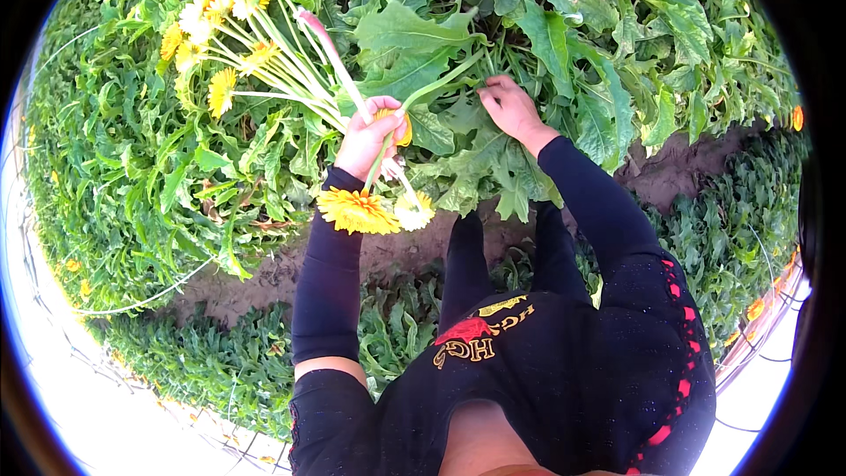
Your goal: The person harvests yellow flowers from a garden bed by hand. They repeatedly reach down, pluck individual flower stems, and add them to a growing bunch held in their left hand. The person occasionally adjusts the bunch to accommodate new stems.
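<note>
A bunch of yellow gerbera daisies (225, 13) fans out to the upper left, its pale stems gripped in my left hand (373, 135). Bent down over the same hand hangs an orange-yellow gerbera (357, 211), with a paler yellow bloom (414, 210) beside it. A pink-tipped pale stalk (330, 53) also rises from this hand. One thick green stem (443, 79) runs from the left hand towards the plant's middle. My right hand (509, 106) is low among the leaves of the gerbera plant (489, 158), fingers curled; whether they pinch a stem cannot be seen.
Dense leafy gerbera rows (119, 145) surround me. A soil furrow (264, 277) runs across near my legs, with another leafy row (218, 357) behind. A thin wire (152, 301) curves over the left side. Mesh netting (244, 453) shows along the lower left rim.
</note>
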Demonstrator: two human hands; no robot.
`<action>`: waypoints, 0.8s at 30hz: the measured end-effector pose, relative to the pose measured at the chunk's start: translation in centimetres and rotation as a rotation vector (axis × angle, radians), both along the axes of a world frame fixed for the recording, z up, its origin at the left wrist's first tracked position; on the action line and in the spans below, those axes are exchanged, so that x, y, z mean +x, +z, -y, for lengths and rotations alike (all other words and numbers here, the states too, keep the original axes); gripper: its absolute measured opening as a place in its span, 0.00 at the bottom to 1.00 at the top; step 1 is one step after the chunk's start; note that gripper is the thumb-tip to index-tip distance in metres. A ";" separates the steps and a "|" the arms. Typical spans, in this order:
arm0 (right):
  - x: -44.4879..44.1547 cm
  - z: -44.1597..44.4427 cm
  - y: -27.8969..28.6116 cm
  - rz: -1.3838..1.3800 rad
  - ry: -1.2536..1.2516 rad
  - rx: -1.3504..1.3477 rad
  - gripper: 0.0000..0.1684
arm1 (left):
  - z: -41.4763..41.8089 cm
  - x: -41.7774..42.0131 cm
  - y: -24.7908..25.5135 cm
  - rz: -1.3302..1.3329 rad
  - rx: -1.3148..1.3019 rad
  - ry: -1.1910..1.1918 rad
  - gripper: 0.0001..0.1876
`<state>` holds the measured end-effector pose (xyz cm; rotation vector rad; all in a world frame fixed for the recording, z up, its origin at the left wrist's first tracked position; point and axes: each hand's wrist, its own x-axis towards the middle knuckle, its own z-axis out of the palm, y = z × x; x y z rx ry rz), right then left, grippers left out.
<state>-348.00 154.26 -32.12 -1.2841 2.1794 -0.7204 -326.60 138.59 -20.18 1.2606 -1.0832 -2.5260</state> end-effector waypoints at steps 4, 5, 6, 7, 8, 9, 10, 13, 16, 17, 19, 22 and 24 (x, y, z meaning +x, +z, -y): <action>0.1 4.8 0.7 -0.002 -0.151 0.107 0.13 | -0.4 -0.7 0.4 -0.044 0.046 0.044 0.09; -0.3 5.7 0.9 -0.011 -0.163 0.080 0.12 | -0.4 -1.4 0.9 -0.048 0.030 0.049 0.09; -0.6 6.2 1.0 -0.081 -0.143 0.045 0.14 | -0.4 -2.3 1.4 -0.060 0.006 0.039 0.09; -1.4 6.5 1.0 -0.134 -0.080 0.079 0.12 | -0.5 -3.5 1.8 -0.073 -0.044 0.033 0.09; -2.5 6.8 0.9 -0.184 -0.016 0.115 0.11 | -0.6 -4.7 2.3 -0.093 -0.058 0.045 0.09; -3.5 6.7 0.7 -0.224 0.082 0.100 0.11 | -0.6 -6.0 2.6 -0.128 -0.075 0.058 0.09; -5.0 6.4 0.6 -0.223 0.055 0.087 0.10 | -0.4 -7.2 2.9 -0.134 -0.082 0.083 0.09; -9.6 6.1 0.1 -0.213 -0.088 -0.079 0.14 | 0.1 -10.4 2.9 -0.150 -0.057 0.104 0.09; -11.7 5.2 0.5 0.303 -0.415 0.177 0.19 | -0.7 -13.9 1.2 -0.064 0.001 0.046 0.07; -12.0 4.9 0.8 0.377 -0.402 0.125 0.18 | -1.2 -14.9 0.4 -0.020 0.017 0.035 0.07; -11.3 5.1 1.2 0.359 -0.437 0.061 0.17 | -1.8 -16.3 -1.2 0.028 -0.009 0.042 0.06; -9.5 6.3 1.3 0.259 -0.323 0.085 0.18 | -2.5 -16.2 -3.5 0.157 -0.079 0.091 0.06; -8.2 7.5 0.7 0.164 -0.138 0.010 0.17 | -2.3 -14.5 -4.8 0.236 -0.082 0.091 0.12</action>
